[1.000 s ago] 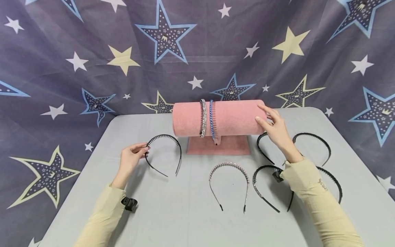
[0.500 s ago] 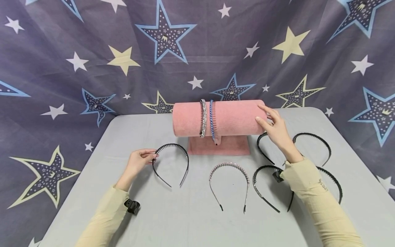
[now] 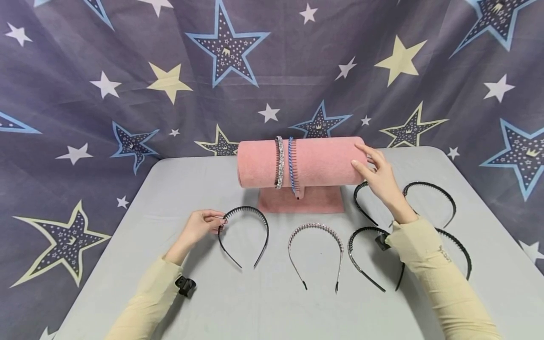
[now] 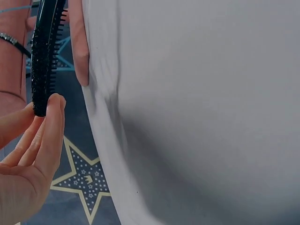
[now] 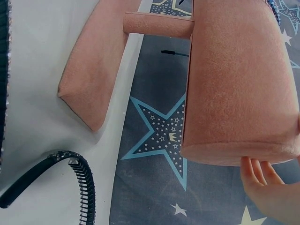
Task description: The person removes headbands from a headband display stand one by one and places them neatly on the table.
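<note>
At the far left, I'm wearing a cream sleeve (image 3: 146, 293) with a black wrist device (image 3: 185, 285) at its cuff. Ahead of it, my left hand (image 3: 201, 228) is pinching a black toothed headband (image 4: 44, 65) by the left side of its arch, between thumb and fingers. The headband is sitting just right of that hand: its crown is pointing away from me, its two free tips are pointing back toward me, and its long axis is running fore and aft. I can't tell whether the tips are touching the grey table (image 3: 255, 311).

Between my hands and farther off, a pink roll (image 3: 329, 160) is lying crosswise on its pink base (image 3: 318, 203), its long axis running left to right. A silver glittery headband (image 3: 281, 163) and, just right of it, a blue headband (image 3: 292, 165) are circling it. Nearer me, a pale beaded headband is lying crown away.

My right hand (image 3: 382, 182) is resting on the roll's right end, fingers loosely extended. Around that forearm, four black headbands are lying, some partly hidden.
</note>
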Available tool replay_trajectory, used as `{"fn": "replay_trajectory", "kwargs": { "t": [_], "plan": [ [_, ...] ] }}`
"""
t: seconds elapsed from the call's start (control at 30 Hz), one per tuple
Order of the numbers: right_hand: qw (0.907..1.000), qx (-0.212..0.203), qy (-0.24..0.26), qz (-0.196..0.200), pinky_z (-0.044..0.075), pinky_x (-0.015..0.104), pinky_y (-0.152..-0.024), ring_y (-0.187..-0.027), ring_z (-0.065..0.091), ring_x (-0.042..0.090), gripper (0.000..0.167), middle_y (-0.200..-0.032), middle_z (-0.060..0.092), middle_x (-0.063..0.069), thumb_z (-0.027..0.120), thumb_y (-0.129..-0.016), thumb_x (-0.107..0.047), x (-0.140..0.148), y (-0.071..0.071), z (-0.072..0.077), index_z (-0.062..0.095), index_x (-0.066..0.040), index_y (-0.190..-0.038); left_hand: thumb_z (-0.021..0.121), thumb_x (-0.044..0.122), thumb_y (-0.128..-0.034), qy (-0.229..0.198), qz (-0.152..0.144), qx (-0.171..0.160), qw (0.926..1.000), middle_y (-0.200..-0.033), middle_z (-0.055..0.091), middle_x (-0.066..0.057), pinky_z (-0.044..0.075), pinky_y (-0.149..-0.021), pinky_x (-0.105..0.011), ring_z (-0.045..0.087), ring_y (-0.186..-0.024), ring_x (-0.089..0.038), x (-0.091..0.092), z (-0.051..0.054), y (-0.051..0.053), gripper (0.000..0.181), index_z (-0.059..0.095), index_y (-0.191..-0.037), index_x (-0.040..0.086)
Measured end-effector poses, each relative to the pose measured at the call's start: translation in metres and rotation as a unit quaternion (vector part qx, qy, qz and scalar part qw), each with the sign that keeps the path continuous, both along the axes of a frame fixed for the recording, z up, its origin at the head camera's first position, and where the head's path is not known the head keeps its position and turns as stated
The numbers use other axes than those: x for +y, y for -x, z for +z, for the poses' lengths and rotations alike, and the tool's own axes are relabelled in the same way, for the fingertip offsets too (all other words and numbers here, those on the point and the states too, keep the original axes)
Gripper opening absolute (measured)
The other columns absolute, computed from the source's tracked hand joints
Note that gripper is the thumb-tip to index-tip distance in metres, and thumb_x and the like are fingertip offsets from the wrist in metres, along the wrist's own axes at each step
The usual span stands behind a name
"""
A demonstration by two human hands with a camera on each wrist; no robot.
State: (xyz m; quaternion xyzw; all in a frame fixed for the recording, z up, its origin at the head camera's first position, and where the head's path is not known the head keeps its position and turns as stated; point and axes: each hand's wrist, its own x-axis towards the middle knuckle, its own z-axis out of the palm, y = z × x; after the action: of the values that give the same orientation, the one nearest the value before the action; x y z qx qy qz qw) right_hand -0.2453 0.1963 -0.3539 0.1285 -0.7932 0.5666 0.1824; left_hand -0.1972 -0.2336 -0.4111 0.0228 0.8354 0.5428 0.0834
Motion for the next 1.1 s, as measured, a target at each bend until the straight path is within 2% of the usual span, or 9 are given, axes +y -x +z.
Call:
{"fn": "replay_trajectory", "kwargs": {
  "t": [0.43, 0.77, 1.1],
  "plan": [
    [1.0000, 0.003, -0.002, -0.002, 0.044, 0.014, -0.081, -0.098, 0.047, 0.005, 0.043, -0.120, 0.041, 0.013, 0.058, -0.086, -0.015, 0.001, 0.002, -0.001, 0.048, -0.007, -0.127, 0.054, -0.006, -0.0815, -0.037, -0.035, -0.047, 0.9976, -0.086, 0.062, -0.029, 0.054, -0.061, -0.033, 0.064, -0.067, -0.025, 0.011, -0.006, -0.002, 0.025, 0.052, -0.103, -0.018],
    [1.0000, 0.000, -0.003, 0.001, 0.045, 0.015, -0.082, -0.099, 0.047, 0.005, 0.044, -0.120, 0.041, 0.013, 0.058, -0.086, -0.016, 0.001, 0.002, -0.001, 0.047, -0.007, -0.128, 0.051, -0.008, -0.0822, -0.046, -0.071, -0.056, 0.9948, -0.088, 0.061, -0.030, 0.054, -0.062, -0.030, 0.064, -0.070, -0.022, 0.018, -0.013, -0.002, 0.026, 0.049, -0.104, -0.022],
    [1.0000, 0.001, -0.008, 0.000, 0.045, 0.016, -0.083, -0.099, 0.047, 0.006, 0.044, -0.119, 0.041, 0.013, 0.057, -0.086, -0.016, 0.000, 0.001, -0.001, 0.047, -0.008, -0.128, 0.054, -0.006, -0.0817, -0.025, -0.078, -0.061, 0.9948, -0.085, 0.063, -0.027, 0.055, -0.062, -0.031, 0.064, -0.071, -0.022, 0.025, -0.018, -0.001, 0.025, 0.051, -0.103, -0.020]
  ]
}}
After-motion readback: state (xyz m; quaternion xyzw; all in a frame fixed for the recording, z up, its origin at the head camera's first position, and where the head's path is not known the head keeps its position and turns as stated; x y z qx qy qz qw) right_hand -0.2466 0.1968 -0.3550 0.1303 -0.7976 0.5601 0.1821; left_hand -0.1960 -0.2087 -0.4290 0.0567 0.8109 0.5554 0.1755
